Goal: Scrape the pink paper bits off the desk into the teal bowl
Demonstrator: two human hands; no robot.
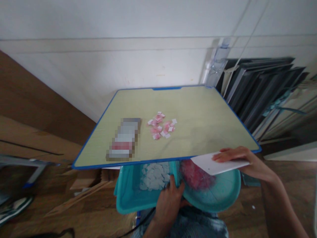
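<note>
My right hand (234, 155) holds a white sheet of paper or card (210, 165) over the front table edge, fingers on top of it. Below the sheet is a round teal basin (234, 195) with a heap of thin pink-red pieces (196, 175). My left hand (170, 195) is closed around the meeting rims of that basin and a rectangular teal tray (123, 201). Inside the tray lie many small white squares (155, 175). On the table, small pink and white pieces (162, 125) form a loose pile.
The folding table (198, 109) has a pale top and blue rim. A blurred-out, phone-like object (123, 138) lies at its left. A clear plastic bottle (218, 64) stands at the back right corner. Dark flat panels (262, 86) lean at the right; cardboard (84, 180) lies at lower left.
</note>
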